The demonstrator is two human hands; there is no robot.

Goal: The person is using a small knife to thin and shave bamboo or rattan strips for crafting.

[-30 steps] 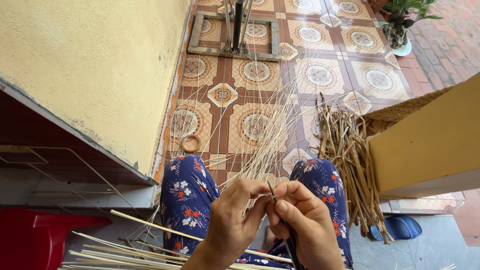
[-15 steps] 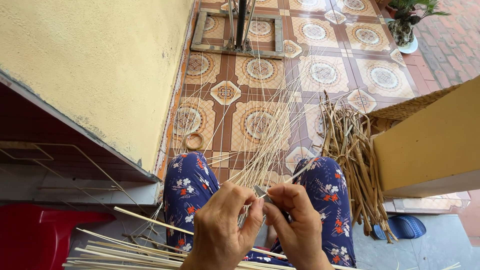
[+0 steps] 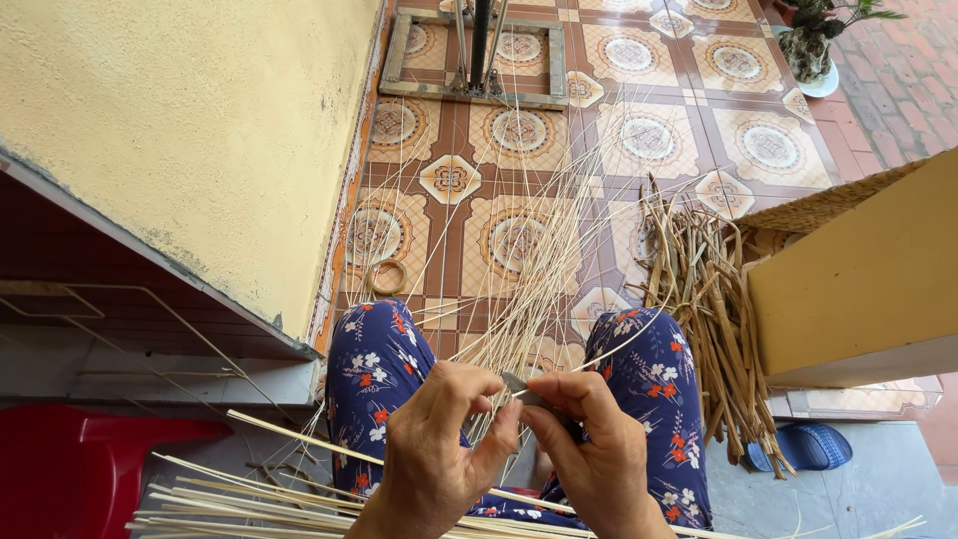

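Observation:
My left hand (image 3: 439,444) and my right hand (image 3: 589,449) meet over my lap, between knees in blue floral trousers (image 3: 374,364). The left hand's fingers pinch a thin pale strip (image 3: 559,289) that runs forward over the tiled floor. In the right hand sits a small metal blade (image 3: 521,386), its tip against the strip by the left thumb. Many more thin strips (image 3: 499,230) fan out ahead from my hands. A bundle of pale splints (image 3: 230,494) lies across the bottom left under my wrists.
A pile of brown bamboo offcuts (image 3: 714,299) lies right of my knee beside a yellow board (image 3: 858,279) and a woven basket rim (image 3: 828,205). A yellow wall (image 3: 180,130) is on the left, a red plastic seat (image 3: 70,469) below it, a metal stand (image 3: 477,50) and potted plant (image 3: 813,40) ahead.
Both hands have kept together at the strip, shifting slightly as the blade works along it. The view has tipped a little, and the loose strips have swayed.

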